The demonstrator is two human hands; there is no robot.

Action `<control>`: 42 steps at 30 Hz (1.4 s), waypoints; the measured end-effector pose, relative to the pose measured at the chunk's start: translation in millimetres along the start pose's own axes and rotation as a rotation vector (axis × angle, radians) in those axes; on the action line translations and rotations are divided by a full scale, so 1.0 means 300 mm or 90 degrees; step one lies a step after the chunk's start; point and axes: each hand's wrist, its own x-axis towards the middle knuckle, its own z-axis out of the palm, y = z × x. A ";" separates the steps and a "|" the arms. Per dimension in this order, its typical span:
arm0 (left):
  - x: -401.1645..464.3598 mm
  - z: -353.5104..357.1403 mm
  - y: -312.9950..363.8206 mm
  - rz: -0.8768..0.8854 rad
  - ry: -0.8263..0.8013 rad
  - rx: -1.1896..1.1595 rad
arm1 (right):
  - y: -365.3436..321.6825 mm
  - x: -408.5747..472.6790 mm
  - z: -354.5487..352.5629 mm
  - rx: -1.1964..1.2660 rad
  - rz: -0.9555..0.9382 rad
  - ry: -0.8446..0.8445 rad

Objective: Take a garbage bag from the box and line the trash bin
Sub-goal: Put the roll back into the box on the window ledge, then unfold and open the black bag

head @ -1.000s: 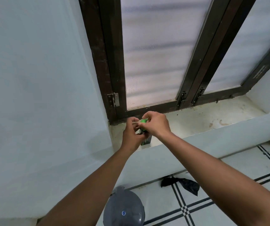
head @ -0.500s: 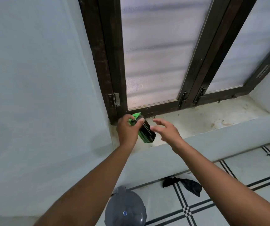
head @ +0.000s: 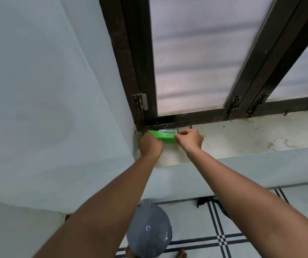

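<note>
A green box (head: 165, 135) of garbage bags lies flat in the left corner of the window sill (head: 242, 138), against the dark window frame. My left hand (head: 150, 145) grips the box's left end. My right hand (head: 189, 139) pinches its right end with fingers closed on it. A grey round-lidded trash bin (head: 148, 233) stands on the floor below, between my forearms. A black garbage bag (head: 205, 202) lies crumpled on the tiles by the wall, partly hidden behind my right forearm.
The pale wall (head: 47, 108) closes in on the left. A dark-framed window with frosted panes (head: 196, 53) rises behind the sill. The floor has white tiles with black stripes (head: 222, 237). Toes (head: 180, 255) show at the bottom edge.
The box was tilted up in my left hand with my right hand apart from it. Now it lies flat in the sill corner, and both hands hold its ends.
</note>
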 end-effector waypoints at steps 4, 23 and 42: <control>-0.072 0.021 -0.019 0.086 0.044 0.052 | -0.007 -0.019 0.015 0.068 -0.003 -0.108; -0.296 1.081 -0.426 0.224 -0.493 0.167 | 1.250 -0.037 -0.252 0.017 0.307 -0.038; 0.171 2.770 -1.267 0.188 -0.330 0.438 | 2.686 0.667 0.256 -0.055 0.237 -0.063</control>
